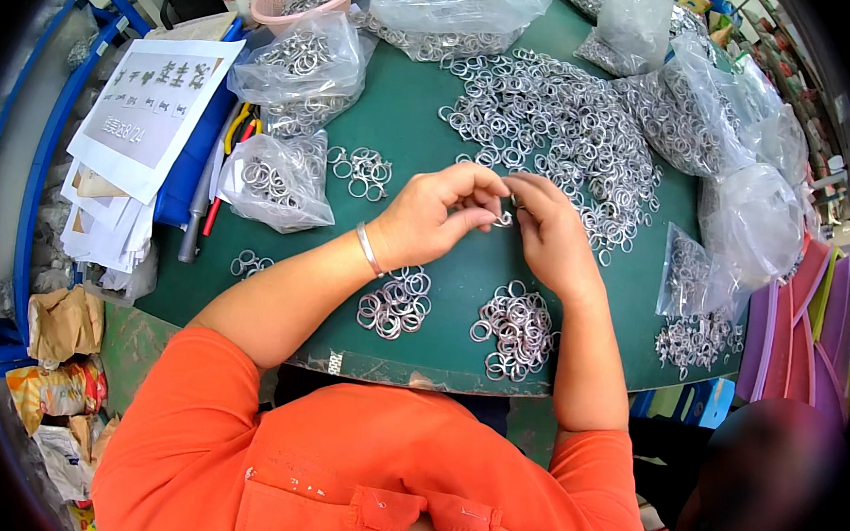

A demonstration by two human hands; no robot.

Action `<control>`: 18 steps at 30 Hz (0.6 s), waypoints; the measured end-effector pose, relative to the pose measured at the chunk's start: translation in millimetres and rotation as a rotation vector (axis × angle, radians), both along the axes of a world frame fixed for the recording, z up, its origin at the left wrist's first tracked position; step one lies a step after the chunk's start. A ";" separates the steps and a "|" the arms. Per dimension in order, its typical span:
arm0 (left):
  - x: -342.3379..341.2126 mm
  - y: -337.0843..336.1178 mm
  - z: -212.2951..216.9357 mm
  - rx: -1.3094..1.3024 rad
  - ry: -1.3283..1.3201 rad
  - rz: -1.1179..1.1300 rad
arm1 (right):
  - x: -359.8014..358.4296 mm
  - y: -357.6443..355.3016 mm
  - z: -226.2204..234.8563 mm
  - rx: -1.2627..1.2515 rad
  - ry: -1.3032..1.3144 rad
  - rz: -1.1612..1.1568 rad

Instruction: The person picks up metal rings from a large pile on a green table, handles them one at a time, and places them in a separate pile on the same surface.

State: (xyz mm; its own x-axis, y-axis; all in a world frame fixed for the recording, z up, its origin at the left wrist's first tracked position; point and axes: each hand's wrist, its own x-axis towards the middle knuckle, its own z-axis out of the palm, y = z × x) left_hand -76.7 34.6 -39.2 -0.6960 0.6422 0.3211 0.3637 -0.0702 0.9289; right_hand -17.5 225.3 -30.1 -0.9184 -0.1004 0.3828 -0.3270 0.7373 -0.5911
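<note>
We pinch one small metal ring point(506, 217) between our left hand point(438, 218) and right hand point(549, 229), both gripping it. Next we likely need steady fingers to join it

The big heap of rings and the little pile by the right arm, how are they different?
The big heap of rings spreads wide across the far side of the green table; the little pile sits bunched near its front edge. The big heap holds far more rings than the little pile. The big heap touches plastic bags; the little pile lies apart from them. Both are shiny silver metal rings.
</note>
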 end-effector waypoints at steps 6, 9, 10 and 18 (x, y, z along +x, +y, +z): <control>-12.8 -16.0 43.2 0.093 0.592 0.373 | -1.8 -5.9 -1.8 0.115 0.009 0.127; -42.0 -41.7 72.7 -0.003 0.905 0.784 | 4.2 6.9 -2.5 0.028 0.007 0.011; -55.5 -55.1 76.9 -0.115 0.867 0.905 | 2.7 9.8 -5.6 -0.011 0.091 -0.034; -97.2 -101.3 54.7 -0.433 0.764 1.007 | -7.2 -1.5 -10.7 0.009 0.077 -0.035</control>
